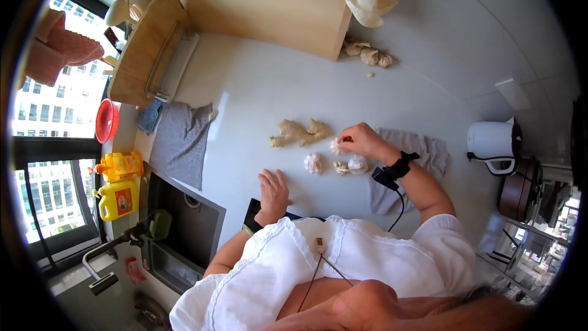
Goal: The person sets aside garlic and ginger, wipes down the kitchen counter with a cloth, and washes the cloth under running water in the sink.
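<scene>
My right hand (362,141) has its fingers pinched together on a garlic bulb (335,146), just right of a knobbly ginger root (298,133). Another whole garlic bulb (313,163) sits to the near left. Below my right hand lie a small cluster of cloves (340,168) and a third bulb (358,164), close together. On the counter near its front edge rests my left hand (274,194), palm down with fingers stretched out and nothing in it. A dark band with a cable is around my right wrist.
A grey cloth (422,150) lies under my right forearm, another grey cloth (182,138) beside the sink (215,224). More garlic (370,56) sits by the wooden cabinet (257,0). A white kettle (488,141) stands right; yellow bottles (117,199) stand by the window.
</scene>
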Demonstrator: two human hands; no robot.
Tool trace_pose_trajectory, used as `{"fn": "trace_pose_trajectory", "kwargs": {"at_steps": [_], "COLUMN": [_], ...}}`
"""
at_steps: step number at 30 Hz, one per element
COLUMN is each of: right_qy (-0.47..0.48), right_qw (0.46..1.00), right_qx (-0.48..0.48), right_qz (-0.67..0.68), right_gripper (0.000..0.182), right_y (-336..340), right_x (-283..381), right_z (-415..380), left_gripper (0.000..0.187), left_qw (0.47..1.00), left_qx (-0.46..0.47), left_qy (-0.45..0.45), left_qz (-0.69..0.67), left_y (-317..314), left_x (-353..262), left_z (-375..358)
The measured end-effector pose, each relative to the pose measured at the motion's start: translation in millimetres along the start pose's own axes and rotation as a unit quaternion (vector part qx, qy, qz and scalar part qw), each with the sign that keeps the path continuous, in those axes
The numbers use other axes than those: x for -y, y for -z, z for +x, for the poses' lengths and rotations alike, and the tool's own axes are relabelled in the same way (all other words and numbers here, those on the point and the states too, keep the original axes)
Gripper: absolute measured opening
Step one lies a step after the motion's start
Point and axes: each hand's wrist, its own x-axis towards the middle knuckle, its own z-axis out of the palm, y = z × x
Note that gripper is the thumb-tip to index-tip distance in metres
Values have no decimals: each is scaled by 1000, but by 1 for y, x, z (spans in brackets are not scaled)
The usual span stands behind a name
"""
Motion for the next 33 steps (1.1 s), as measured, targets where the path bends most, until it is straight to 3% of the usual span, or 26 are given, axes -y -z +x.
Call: {"fn": "trace_pose_trajectory", "kwargs": {"at_steps": [2,5,9,12,20,27,30,33], "right_qy": [-4,-51,-36,-41,-41,-5,-19,-49], "right_qw": [1000,983,953,936,933,934,963,998], "right_qx": [-17,-95,-273,-334,-345,-357,-270,-18], "right_qz": [11,147,127,106,94,18,7,40], "right_gripper": [16,13,14,14,15,19,17,15], "right_y": [4,26,66,79,88,88,84,66], "right_x": [1,-15,-32,-66,-100,-93,-77,-41], "right_z": [4,21,63,105,155,147,94,17], "left_gripper": [116,116,117,118,120,120,119,119], "left_qw": [999,999,998,998,998,999,999,999], "left_qx": [11,17,25,32,41,-25,-27,-22], "left_qy": [11,14,21,28,37,25,22,15], "left_qz": [-39,-48,-47,-38,-12,-7,7,28], "left_y": [2,2,-1,-3,-6,-21,-16,-12], "left_x": [0,0,-1,-1,-4,0,-2,-2], "left_z": [-1,-2,1,2,4,1,0,1]}}
